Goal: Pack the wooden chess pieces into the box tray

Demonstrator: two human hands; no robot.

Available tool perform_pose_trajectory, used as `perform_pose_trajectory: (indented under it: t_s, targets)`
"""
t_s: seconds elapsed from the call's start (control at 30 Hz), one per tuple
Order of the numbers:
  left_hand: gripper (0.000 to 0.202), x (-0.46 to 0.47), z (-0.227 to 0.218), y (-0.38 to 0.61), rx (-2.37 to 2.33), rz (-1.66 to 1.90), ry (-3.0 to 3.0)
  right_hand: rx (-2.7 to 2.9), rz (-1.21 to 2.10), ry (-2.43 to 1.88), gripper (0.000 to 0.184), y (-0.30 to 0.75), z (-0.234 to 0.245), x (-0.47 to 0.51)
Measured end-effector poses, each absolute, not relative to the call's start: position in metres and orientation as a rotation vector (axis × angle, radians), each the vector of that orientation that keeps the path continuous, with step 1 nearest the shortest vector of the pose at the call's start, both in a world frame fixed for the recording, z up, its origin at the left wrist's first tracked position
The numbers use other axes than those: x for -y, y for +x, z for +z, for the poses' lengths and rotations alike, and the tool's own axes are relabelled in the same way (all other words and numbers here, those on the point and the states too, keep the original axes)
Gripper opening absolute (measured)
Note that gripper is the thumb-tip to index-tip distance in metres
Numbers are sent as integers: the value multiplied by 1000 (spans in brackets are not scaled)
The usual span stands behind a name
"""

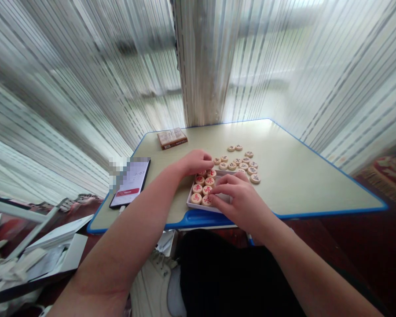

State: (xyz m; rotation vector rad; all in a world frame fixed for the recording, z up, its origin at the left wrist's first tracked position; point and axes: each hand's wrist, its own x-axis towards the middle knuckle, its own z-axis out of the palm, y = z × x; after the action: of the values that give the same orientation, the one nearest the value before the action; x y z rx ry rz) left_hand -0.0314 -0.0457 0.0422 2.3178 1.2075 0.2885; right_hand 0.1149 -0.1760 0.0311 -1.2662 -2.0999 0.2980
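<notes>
Open white box [189,204] lies flat just beside the near blue edge of the table [297,187], with red-marked wooden discs [207,190] set face up in 2 columns along its left side; the box's right part is mostly hidden behind a hand. Risks, as judged: a pull toward the body could slide the box over that edge, since little tabletop lies in front of it; a sideways push on the near-end disc could knock its neighbours out of line or ride it up onto another; the right wrist or knuckles, if swung outward, could scatter the loose dark-marked discs [246,160] spread beyond and to the right of the box. Phone [128,185] at the left, near the left forearm: a dropped elbow could shift it. Right hand [240,196]: reaches over the box, palm down, thumb and forefinger narrowly apart, tips at the near-end disc of the inner column and apparently touching it; whether it is pinched, cannot tell. Left hand [198,161]: fingers curled at the far left corner of the box, over the far-end discs; opening and any held disc hidden, cannot tell.
</notes>
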Motion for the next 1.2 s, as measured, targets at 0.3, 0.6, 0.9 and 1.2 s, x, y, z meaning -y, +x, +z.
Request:
perform_pose_trajectory:
  t_s: [0.3,0.6,0.9,1.2]
  targets:
    - [25,44,40,-31,-1204,277,2338,2243,363,-1154,12,126,36,173]
    - [24,44,40,-31,-1196,296,2341,2244,369,-1112,12,127,33,169]
    - [23,44,40,-31,-1204,309,2349,2204,312,-1086,14,129,34,169]
    - [19,46,41,-30,-1227,282,2293,1883,-195,-1683,43,192,23,138]
